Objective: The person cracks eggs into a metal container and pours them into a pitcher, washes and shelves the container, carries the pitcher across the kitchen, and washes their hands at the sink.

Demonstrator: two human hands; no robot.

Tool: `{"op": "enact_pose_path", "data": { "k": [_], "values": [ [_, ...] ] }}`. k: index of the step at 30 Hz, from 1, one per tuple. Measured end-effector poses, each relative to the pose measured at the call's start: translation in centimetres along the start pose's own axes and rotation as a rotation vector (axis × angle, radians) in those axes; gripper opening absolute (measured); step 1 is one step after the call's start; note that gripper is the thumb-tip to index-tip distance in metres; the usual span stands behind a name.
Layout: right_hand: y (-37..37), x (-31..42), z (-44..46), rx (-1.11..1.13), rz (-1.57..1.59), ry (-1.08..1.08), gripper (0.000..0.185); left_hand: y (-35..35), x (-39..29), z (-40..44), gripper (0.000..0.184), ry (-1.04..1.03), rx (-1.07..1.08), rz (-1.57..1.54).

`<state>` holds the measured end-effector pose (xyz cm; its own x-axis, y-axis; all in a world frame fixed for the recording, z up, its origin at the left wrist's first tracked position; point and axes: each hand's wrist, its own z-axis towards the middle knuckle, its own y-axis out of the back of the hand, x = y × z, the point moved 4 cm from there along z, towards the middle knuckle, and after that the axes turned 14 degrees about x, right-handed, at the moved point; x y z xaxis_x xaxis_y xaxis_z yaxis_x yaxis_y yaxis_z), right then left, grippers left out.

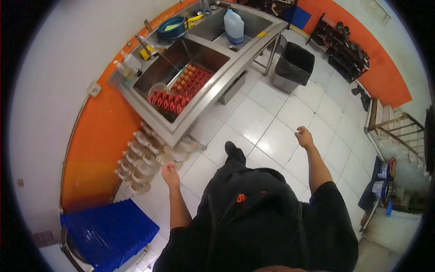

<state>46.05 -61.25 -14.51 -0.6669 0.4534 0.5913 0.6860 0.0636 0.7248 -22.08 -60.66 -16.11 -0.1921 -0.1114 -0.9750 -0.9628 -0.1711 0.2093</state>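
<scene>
My left hand (170,173) hangs at my side with its fingers curled and nothing visible in it. In the picture it lies beside the clear plastic jugs (140,156) under the sink. My right hand (304,137) is held out over the tiled floor, fingers loosely bent and a little apart, holding nothing that I can see. Ahead on the left, red egg trays (170,100) sit in the near sink basin (213,55). Brown eggs (185,78) line part of one tray. A thin stream of water runs from the faucet (146,44) into this basin.
A jug of bluish liquid (234,28) stands in the far basin, near a teal bucket (172,28). A black-lined bin (294,65) is beyond the sink. Shoe racks (346,47), stairs (398,124) and paint buckets (382,189) line the right. A blue-covered surface (111,231) is lower left.
</scene>
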Motion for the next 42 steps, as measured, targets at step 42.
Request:
{"op": "enact_pose_path", "data": {
  "k": [42],
  "values": [
    [-8.5,49.7,73.1,0.812,0.813,0.535,0.007,-16.7,-8.3,63.6,0.033,0.578,-0.505,-0.499]
  ]
}}
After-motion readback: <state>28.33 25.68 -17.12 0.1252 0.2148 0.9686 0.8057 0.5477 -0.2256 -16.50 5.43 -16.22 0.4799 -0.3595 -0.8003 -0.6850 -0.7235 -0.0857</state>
